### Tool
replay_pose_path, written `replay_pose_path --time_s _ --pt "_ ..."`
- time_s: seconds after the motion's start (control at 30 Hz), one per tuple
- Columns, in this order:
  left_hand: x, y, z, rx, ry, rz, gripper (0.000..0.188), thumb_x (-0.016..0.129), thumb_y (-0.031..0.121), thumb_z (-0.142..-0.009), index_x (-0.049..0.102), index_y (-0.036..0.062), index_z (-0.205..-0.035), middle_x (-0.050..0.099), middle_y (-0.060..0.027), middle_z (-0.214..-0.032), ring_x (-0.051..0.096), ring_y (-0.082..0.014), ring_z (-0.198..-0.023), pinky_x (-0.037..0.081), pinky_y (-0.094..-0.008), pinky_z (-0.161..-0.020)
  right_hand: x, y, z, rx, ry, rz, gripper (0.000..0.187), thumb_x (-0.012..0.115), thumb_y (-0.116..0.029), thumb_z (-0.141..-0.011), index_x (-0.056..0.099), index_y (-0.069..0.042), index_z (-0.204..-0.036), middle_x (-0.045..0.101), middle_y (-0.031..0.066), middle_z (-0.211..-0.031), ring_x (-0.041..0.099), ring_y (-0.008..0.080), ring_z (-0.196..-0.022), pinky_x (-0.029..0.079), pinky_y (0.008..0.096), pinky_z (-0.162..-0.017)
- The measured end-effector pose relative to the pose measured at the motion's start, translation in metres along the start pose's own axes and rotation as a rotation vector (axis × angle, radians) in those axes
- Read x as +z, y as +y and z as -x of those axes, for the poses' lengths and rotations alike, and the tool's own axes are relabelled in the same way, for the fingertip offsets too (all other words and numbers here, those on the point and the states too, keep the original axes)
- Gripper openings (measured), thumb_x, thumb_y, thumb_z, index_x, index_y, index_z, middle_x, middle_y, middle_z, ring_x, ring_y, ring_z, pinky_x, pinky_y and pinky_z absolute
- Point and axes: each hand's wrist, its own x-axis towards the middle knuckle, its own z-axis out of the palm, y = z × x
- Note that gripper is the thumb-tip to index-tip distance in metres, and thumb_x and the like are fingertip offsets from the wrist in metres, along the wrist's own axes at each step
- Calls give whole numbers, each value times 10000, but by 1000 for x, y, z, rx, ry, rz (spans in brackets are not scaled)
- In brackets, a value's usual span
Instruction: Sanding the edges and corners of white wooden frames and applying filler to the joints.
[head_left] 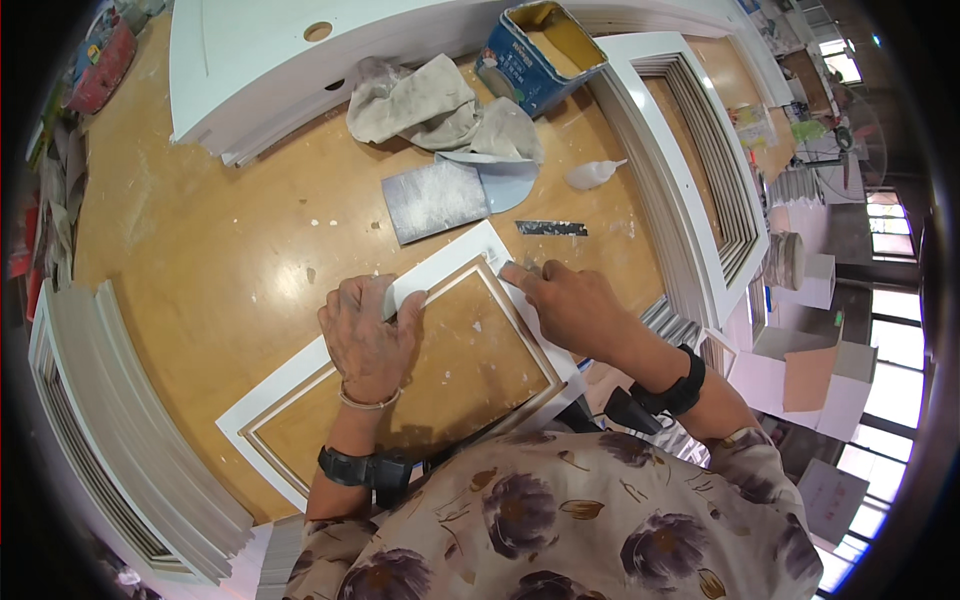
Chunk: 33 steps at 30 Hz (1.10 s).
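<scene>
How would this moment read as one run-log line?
left hand: clasping white rectangular frame, long side | right hand: at frame's short side, near far corner | nearby: blue tin, grey cloths, white squeeze bottle

Frame (290, 382) on the desk (200, 230), hands (370, 335) on it, rag (430, 105) and tin (525, 75) behind, one frame pile (165, 420) left, another pile (655, 185) right

white printed lettering (522, 66) stands across the blue container (530, 76)
</scene>
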Motion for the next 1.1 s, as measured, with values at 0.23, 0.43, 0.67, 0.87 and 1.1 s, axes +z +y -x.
replay_pose_path --time_s 0.23,0.43,0.67,0.87,1.1 --pt "-3 3 0 10 13 12 330 770 343 -783 663 95 -973 601 -75 -908 540 -271 -845 404 -384 -778 24 -5 -1 -12 149 -104 501 645 -167 -861 519 -141 -1345 588 143 -875 626 327 -654 526 418 -572" --pt "-3 3 -1 -3 9 27 324 778 330 -774 660 100 -969 601 -73 -906 543 -270 -849 408 -389 -784 26 -3 13 24 116 -133 497 641 -160 -868 509 -150 -1347 582 142 -863 618 335 -648 524 424 -579" --pt "-2 4 -2 9 -1 -5 338 784 331 -764 657 93 -967 600 -77 -911 544 -275 -856 410 -390 -791 25 4 -3 -14 234 -187 483 613 -124 -883 505 -164 -1352 588 139 -868 619 338 -650 525 425 -586" --pt "1 0 0 33 27 1 301 785 264 -751 645 84 -948 565 -74 -906 527 -275 -830 394 -397 -742 20 -3 16 75 70 -133 450 588 -135 -908 501 -158 -1348 600 159 -901 630 356 -686 531 421 -615" --pt "-4 4 -1 13 3 4 334 779 324 -775 650 103 -989 596 -68 -904 543 -268 -859 407 -387 -789 50 -21 31 87 530 -383 265 604 -162 -909 555 -91 -1159 598 148 -841 622 344 -658 532 434 -593"
